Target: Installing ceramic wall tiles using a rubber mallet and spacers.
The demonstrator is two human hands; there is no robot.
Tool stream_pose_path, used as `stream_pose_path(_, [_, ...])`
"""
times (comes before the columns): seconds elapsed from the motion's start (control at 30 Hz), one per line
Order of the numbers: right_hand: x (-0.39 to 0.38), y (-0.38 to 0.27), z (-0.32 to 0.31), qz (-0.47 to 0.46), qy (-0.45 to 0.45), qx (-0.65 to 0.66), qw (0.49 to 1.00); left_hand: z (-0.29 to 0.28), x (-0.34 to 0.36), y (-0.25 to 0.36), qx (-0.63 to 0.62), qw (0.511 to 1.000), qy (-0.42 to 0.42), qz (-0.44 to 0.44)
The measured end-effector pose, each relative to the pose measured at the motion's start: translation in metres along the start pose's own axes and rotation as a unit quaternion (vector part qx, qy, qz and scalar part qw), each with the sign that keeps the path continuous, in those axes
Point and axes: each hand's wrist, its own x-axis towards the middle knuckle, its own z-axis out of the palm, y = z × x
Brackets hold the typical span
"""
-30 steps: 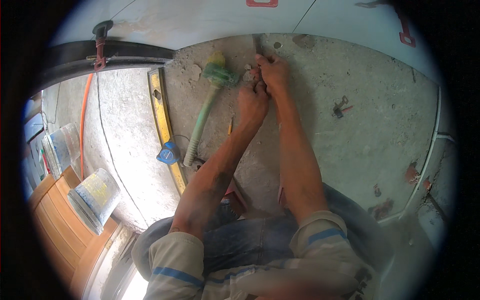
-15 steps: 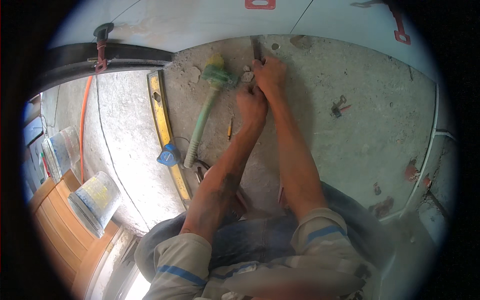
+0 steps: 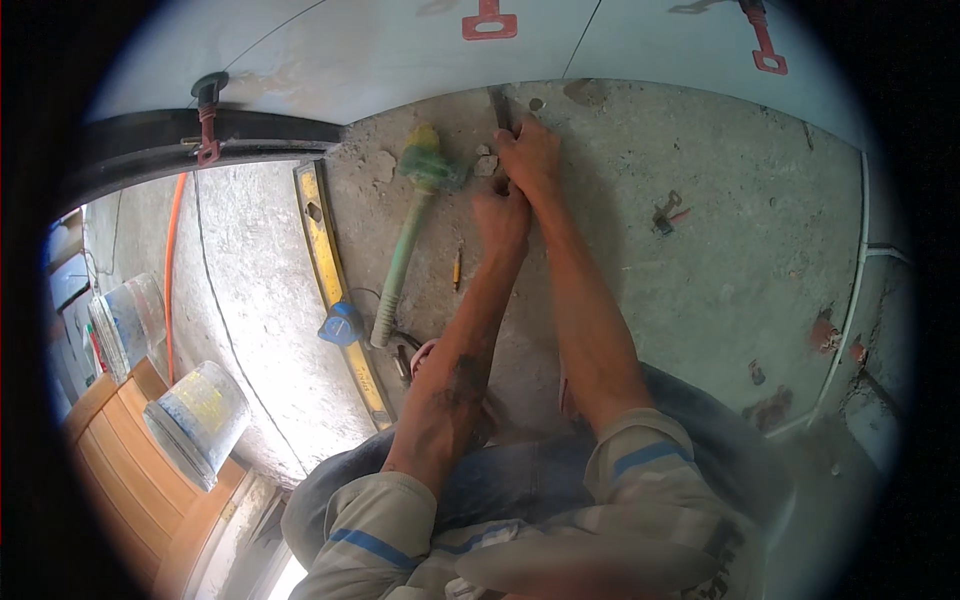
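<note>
A dark, narrow, flat bar (image 3: 502, 108) was gripped in the right hand (image 3: 533, 160), its lower part hidden from me by the fingers. The bare end I could see looked straight and dull, pointing away from the person over the rough floor (image 3: 700, 290), close to the pale tiles' (image 3: 400, 60) edge.

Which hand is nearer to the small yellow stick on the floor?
Left. The left hand is beyond the small yellow stick and to its right; the right hand is farther off in that direction.
</note>
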Motion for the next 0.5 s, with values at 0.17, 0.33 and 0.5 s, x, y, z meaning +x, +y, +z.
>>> stream_pose_path(0.17, [0.003, 0.002, -0.002, 0.020, 0.002, 0.016, 1.000, 0.006, -0.005, 0.007, 0.006, 0.999, 0.008, 0.044])
stream_pose_path(0.33, [0.001, 0.001, 0.000, 0.000, 0.003, -0.001, 1.000, 0.002, -0.009, 0.012, 0.029, 0.999, 0.021, 0.021])
stream_pose_path(0.5, [0.001, 0.003, 0.003, -0.007, -0.001, -0.012, 1.000, -0.001, -0.002, 0.007, 0.106, 0.993, 0.038, 0.037])
